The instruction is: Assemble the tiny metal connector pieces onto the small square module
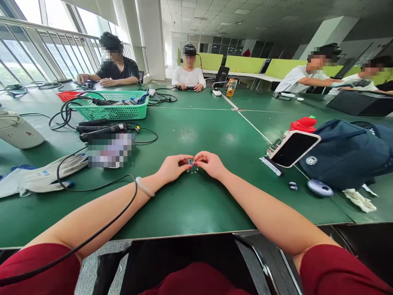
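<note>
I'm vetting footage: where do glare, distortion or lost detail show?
All in the head view: windows at upper left washed out; soft glare on the green table; right pillar leaning, likely lens distortion; held part too tiny to read.

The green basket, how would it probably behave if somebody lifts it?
The green basket would probably stay stiff, its perforated walls holding their shape. The black cables draped over its rim may drag or snag.
</note>
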A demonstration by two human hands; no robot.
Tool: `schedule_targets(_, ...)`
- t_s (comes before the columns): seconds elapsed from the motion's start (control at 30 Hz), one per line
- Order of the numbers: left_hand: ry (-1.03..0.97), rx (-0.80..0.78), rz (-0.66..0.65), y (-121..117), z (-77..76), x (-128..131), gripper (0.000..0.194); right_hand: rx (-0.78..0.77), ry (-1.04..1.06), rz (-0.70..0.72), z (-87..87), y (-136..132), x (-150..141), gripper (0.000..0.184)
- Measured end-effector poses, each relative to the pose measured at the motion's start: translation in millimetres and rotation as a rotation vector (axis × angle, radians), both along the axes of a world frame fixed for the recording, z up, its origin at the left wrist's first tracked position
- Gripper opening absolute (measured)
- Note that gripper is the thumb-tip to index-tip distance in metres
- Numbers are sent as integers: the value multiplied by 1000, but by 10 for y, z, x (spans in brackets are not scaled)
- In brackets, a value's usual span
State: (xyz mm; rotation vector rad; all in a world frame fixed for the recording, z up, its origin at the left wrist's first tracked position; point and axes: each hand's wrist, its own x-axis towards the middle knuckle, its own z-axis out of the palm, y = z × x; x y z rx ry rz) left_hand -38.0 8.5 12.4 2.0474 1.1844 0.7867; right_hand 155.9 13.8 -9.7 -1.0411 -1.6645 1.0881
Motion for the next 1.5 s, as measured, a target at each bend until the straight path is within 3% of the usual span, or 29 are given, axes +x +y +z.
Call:
schedule_targets(0.2,139,86,26,36,3,-17,37,-27,64,-37,-30,-5,-53,19)
schedule_targets(0.53,231,219,-40,31,-19,-18,36,-1,-26,-85,14,-76,-90,16)
schedule_targets(0.9,132,121,-60,-26,56,-31,47,35,-62,-58,52,-124,-84,25)
schedule_targets(1.07,54,41,-27,30,51,-72,43,141,-230,-64,96,-125,-46,28)
schedule_targets(1.33,47,-46,41,80,12,-113,29,303,-622,41,89,-128,13,2)
schedule_targets(1.5,44,-63,42,76,4,-123,27,335,-702,68,63,-131,-20,12)
